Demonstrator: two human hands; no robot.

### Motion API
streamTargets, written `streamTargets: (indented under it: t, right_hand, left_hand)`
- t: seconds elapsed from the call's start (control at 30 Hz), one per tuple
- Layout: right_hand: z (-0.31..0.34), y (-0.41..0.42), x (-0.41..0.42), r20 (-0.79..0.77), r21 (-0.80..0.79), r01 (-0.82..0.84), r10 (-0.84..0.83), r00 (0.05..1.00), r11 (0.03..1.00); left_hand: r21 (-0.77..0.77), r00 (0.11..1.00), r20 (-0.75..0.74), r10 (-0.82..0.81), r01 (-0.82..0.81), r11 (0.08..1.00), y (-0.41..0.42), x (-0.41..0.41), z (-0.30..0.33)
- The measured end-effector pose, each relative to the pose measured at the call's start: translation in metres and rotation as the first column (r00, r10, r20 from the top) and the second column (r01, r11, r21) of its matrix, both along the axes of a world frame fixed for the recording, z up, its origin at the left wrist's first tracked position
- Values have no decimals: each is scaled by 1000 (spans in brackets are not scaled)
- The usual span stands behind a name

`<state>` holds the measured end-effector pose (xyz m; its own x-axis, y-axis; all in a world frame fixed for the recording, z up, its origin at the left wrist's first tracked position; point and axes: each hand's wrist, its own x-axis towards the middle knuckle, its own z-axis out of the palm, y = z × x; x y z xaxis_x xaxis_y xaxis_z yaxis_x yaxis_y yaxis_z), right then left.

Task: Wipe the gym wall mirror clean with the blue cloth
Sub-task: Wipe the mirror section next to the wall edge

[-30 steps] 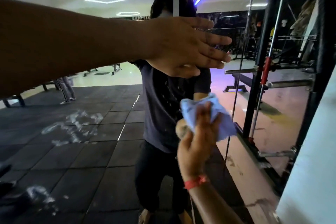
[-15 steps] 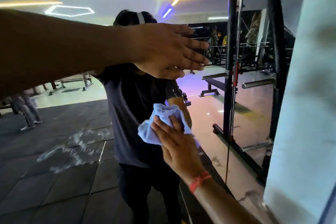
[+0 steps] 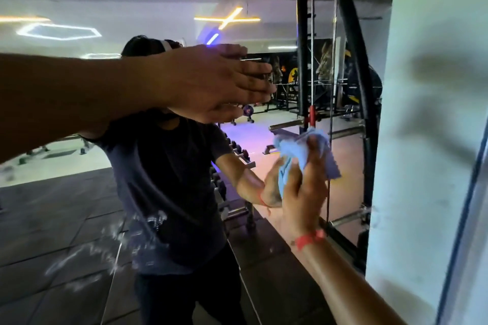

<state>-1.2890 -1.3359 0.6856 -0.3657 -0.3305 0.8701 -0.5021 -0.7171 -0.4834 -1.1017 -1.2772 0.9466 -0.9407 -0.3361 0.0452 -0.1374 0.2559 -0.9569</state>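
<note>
Cloth [image 3: 295, 155], bunched and soft, sits at the right against the mirror [image 3: 79, 192], pinned there by the right hand [image 3: 301, 187]. It looks light and limp, likely to fold and slip, so a broad palm hold over the wad should suit it best. Fingers are spread over it, pressing more than clenching, thumb hooked at its lower edge. Farther up, the left hand [image 3: 211, 84] lies flat with fingers straight, seemingly braced on the glass. White smears [image 3: 105, 250] remain at lower left.
</note>
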Motion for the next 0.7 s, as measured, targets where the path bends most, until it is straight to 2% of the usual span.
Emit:
streamTargets:
  t: [0.03, 0.07, 0.1, 0.13, 0.17, 0.2, 0.23, 0.27, 0.3, 0.33, 0.37, 0.4, 0.43, 0.47, 0.5, 0.53, 0.57, 0.6, 0.63, 0.67, 0.7]
  right_hand:
    - [19, 1, 22, 201, 46, 1, -10, 980, 999]
    - [29, 8, 48, 268, 49, -36, 22, 963, 998]
    - [28, 14, 68, 144, 9, -62, 60, 988, 998]
    - [13, 20, 77, -116, -70, -83, 75, 990, 994]
    - [-6, 26, 71, -400, -153, -125, 54, 915, 980]
    - [-24, 22, 51, -603, -229, -145, -23, 797, 963]
    - [-36, 17, 21, -710, -270, -150, -91, 699, 951]
    - [-39, 5, -8, -742, -290, -129, -138, 656, 948]
    - [-31, -6, -31, -711, -288, -89, -150, 687, 954]
    - [-15, -15, -44, -611, -255, -48, -123, 782, 966]
    - [8, -21, -46, -415, -206, -5, -83, 906, 978]
    - [32, -27, -36, -163, -148, 8, -32, 986, 989]
    - [52, -26, -19, 41, -103, -16, 20, 999, 995]
    - [67, -21, 0, 104, -100, -20, 30, 994, 995]
    - [71, -17, 13, -21, -135, -30, 28, 999, 990]
    - [63, -16, 16, -264, -201, -66, 11, 965, 977]
    - [49, -15, 8, -531, -273, -135, -32, 847, 952]
    - [37, -19, -13, -743, -352, -195, -147, 653, 915]
    - [37, -26, -42, -849, -415, -257, -270, 455, 873]
    - [44, -37, -69, -868, -475, -299, -384, 315, 827]
    - [61, -47, -91, -849, -524, -317, -460, 258, 790]
  left_hand:
    - [3, 1000, -4, -7, 7, 1000, 0, 1, 0]
    - [-1, 1000, -13, -13, 13, 1000, 0, 2, 0]
    - [-10, 1000, -22, -14, 14, 1000, 0, 3, 0]
    - [-17, 999, -32, -14, 14, 1000, 0, 4, -1]
    - [-20, 999, -40, -14, 13, 1000, 1, 5, -1]
    - [-19, 999, -49, -12, 11, 1000, 3, 6, -2]
    - [-17, 998, -58, -7, 6, 1000, 4, 6, -3]
    - [-19, 998, -64, 5, -7, 1000, 5, 7, -4]
    - [-24, 998, -65, 25, -27, 999, 7, 7, -5]
    - [-30, 997, -65, 49, -51, 998, 7, 6, -6]
    - [-34, 995, -70, 70, -72, 997, 8, 6, -7]
    - [-39, 993, -85, 85, -88, 995, 9, 6, -9]
    - [-49, 989, -107, 101, -106, 993, 11, 6, -10]
    - [-64, 983, -140, 119, -129, 990, 13, 7, -13]
    - [-80, 972, -189, 137, -154, 985, 17, 9, -16]
    - [-87, 956, -250, 150, -177, 980, 21, 12, -22]
    - [-88, 935, -318, 159, -196, 977, 25, 16, -30]
    - [-91, 905, -392, 165, -217, 972, 30, 19, -40]
    - [-92, 867, -470, 164, -234, 968, 35, 22, -52]
    - [-85, 823, -546, 157, -241, 967, 40, 24, -67]
    - [-69, 771, -620, 148, -241, 968, 44, 23, -84]
